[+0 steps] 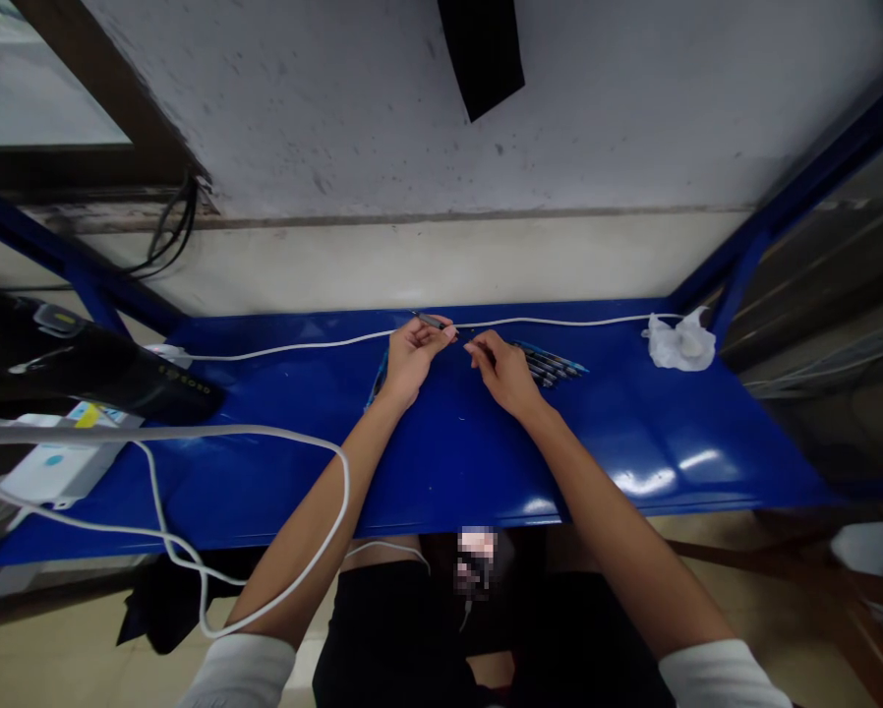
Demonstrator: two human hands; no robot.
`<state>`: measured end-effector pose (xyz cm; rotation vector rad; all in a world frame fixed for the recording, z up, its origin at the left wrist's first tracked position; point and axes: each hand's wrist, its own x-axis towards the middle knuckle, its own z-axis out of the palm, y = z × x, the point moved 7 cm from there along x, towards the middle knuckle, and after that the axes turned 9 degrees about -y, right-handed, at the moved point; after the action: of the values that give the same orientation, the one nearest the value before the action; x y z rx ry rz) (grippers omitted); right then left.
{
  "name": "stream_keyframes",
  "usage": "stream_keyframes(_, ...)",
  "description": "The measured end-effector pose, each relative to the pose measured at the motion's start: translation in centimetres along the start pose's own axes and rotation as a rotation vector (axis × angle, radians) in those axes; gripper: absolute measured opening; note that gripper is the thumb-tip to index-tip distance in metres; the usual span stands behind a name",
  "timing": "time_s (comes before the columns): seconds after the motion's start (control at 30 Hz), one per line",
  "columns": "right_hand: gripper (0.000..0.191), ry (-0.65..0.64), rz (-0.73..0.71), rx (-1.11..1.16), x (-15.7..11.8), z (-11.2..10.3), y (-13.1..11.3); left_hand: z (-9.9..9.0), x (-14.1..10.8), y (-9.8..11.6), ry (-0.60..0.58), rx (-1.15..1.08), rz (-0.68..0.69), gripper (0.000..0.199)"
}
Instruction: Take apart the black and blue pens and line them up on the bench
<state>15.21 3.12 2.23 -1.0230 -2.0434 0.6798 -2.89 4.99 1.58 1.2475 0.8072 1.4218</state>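
Observation:
Above the middle of the blue table, my left hand is closed around a pen with a grey grip, which points toward my other hand. My right hand is a short way to the right, its thumb and forefinger pinched together; whatever is between them is too small to make out. Several dark pens with blue parts lie side by side just beyond my right hand. Some blue pens show in part on the table behind my left wrist.
A white cable runs along the back of the table to a crumpled white plastic bag. Another white cable loops over my left forearm. A black cylindrical object and a white box occupy the left side.

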Motion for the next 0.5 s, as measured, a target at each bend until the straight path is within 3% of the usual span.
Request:
stream_keyframes(0.23,0.024,0.028,0.03,0.037,-0.2,0.8,1.2,2.0,-0.5,-1.2,-0.17,0.128,-0.08,0.039)
stream_keyframes(0.5,0.019,0.033,-0.037,0.04,-0.2,0.8,0.9,2.0,-0.7,-1.2,-0.179,0.149,-0.107,0.034)
